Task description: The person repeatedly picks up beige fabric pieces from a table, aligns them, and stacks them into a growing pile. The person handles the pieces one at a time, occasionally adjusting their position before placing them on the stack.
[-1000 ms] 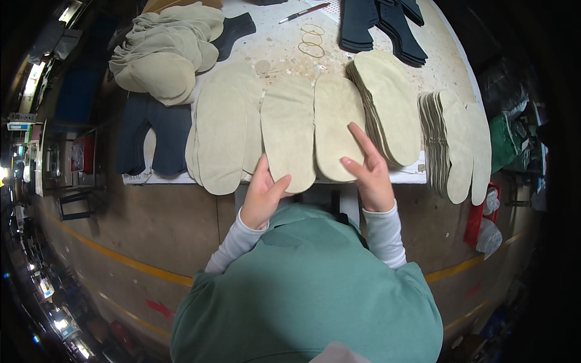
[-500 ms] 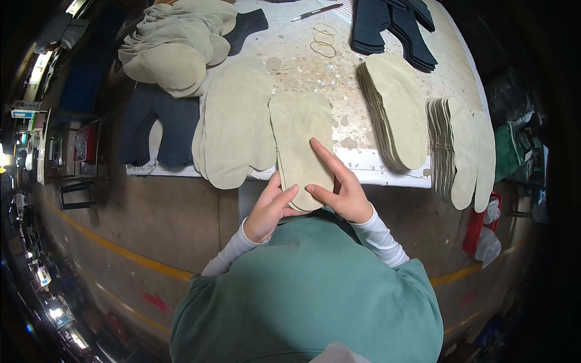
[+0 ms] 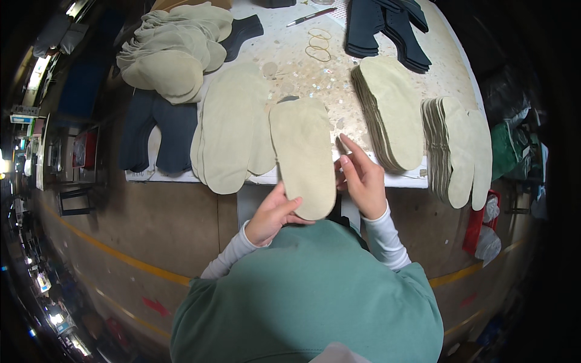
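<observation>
A beige sole-shaped piece (image 3: 304, 151), like a suede insole, lies lengthwise in front of me, its rounded near end over the table edge. My left hand (image 3: 272, 215) grips that near end, thumb on top and fingers underneath. Just off its right edge is my right hand (image 3: 365, 181), fingers apart and nothing visible in them; whether a fingertip touches the edge I cannot tell. A small dark patch shows at the piece's far end. Close on the left lie overlapping larger beige pieces (image 3: 230, 133).
Stacked beige pieces (image 3: 396, 115) and another fanned stack (image 3: 463, 151) stand on the right, the latter overhanging the edge. Dark cut pieces (image 3: 387, 30) lie far right, others (image 3: 160, 130) at left. A beige heap (image 3: 172, 54), pen (image 3: 311, 17) and rubber bands (image 3: 319, 45) sit farther back.
My right hand has come off the top of the beige piece and moved right, its fingers spreading. The piece has shifted slightly nearer me, still in my left hand.
</observation>
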### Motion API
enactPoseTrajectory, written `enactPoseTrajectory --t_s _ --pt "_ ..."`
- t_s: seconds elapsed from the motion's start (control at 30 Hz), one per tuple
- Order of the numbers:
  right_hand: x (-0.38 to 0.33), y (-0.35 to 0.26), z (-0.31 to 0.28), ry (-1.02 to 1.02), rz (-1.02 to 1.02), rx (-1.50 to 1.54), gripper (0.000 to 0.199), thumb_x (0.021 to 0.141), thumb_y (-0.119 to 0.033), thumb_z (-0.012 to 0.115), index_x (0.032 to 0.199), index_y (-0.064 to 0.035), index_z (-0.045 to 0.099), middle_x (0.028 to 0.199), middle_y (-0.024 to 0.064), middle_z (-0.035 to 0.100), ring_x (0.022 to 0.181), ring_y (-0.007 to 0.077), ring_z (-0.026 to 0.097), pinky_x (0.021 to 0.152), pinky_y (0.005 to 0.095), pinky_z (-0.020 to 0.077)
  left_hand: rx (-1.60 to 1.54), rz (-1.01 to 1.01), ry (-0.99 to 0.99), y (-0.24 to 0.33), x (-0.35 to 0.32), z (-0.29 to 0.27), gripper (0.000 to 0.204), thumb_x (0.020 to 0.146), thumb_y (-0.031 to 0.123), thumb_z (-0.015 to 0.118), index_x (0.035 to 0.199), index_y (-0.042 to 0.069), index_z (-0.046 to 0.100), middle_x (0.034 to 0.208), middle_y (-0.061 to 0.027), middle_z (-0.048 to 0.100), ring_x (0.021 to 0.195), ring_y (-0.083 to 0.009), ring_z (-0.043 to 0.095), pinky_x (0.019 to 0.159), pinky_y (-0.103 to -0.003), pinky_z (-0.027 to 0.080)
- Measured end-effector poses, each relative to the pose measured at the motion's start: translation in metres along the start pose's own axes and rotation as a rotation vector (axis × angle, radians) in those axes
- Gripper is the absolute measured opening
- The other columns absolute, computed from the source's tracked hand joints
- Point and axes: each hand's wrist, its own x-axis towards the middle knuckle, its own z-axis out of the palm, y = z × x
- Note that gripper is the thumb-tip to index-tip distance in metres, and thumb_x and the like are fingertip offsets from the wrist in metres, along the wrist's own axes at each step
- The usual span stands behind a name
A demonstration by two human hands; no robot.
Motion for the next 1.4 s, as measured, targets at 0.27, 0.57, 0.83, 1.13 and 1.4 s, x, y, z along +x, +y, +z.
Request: enactPoseTrajectory --t_s 0.27,0.57,0.83,1.13,1.4 --pt "0.025 -0.032 -0.023 -0.22 -0.442 -0.563 0.058 0.082 0.008 0.051 0.139 -0.0063 0.049 0.128 0.0189 0.055 0.102 0.031 0.063 0.084 0.0335 0.0495 0.268 -0.034 -0.297 0.001 0.012 0.006 0.049 0.103 0.02 0.042 0.146 0.005 0.023 0.122 -0.0236 0.06 0.109 -0.0279 0.064 0.095 -0.035 0.051" --pt "0.061 -0.081 -0.085 -0.138 -0.759 -0.549 0.062 0.075 0.01 0.041 0.134 -0.0051 0.055 0.13 0.0151 0.057 0.113 0.0284 0.06 0.096 0.0318 0.0451 0.304 0.097 -0.076 0.002 0.021 -0.009 0.036 0.103 0.02 0.042 0.136 0.005 0.041 0.112 -0.0188 0.066 0.103 -0.0225 0.065 0.09 -0.032 0.051" --pt "0.069 -0.017 -0.123 0.229 -0.441 -0.175 0.046 0.094 -0.002 0.05 0.14 0.0023 0.047 0.142 0.0134 0.05 0.133 0.0203 0.043 0.112 0.0303 0.0283 0.297 0.078 -0.065 0.001 0.023 -0.013 0.034 0.103 0.02 0.043 0.133 0.005 0.044 0.109 -0.0183 0.068 0.103 -0.0214 0.065 0.09 -0.031 0.05" --pt "0.052 -0.025 -0.127 0.232 -0.4 -0.409 0.046 0.091 -0.003 0.057 0.136 -0.0001 0.051 0.137 0.0139 0.052 0.129 0.0239 0.047 0.107 0.0297 0.0355 0.287 0.093 -0.044 -0.001 0.023 -0.013 0.033 0.103 0.018 0.041 0.132 0.002 0.045 0.107 -0.0192 0.068 0.099 -0.0211 0.068 0.087 -0.029 0.053" --pt "0.091 -0.047 -0.113 0.153 -0.761 -1.044 0.048 0.093 -0.028 0.061 0.136 -0.0082 0.052 0.143 0.0145 0.048 0.135 0.0417 0.038 0.108 0.0447 0.0367 0.354 0.271 -0.014 0.026 -0.003 -0.013 0.033 0.102 0.019 0.043 0.129 -0.001 0.047 0.106 -0.0196 0.068 0.096 -0.0222 0.067 0.086 -0.031 0.052"
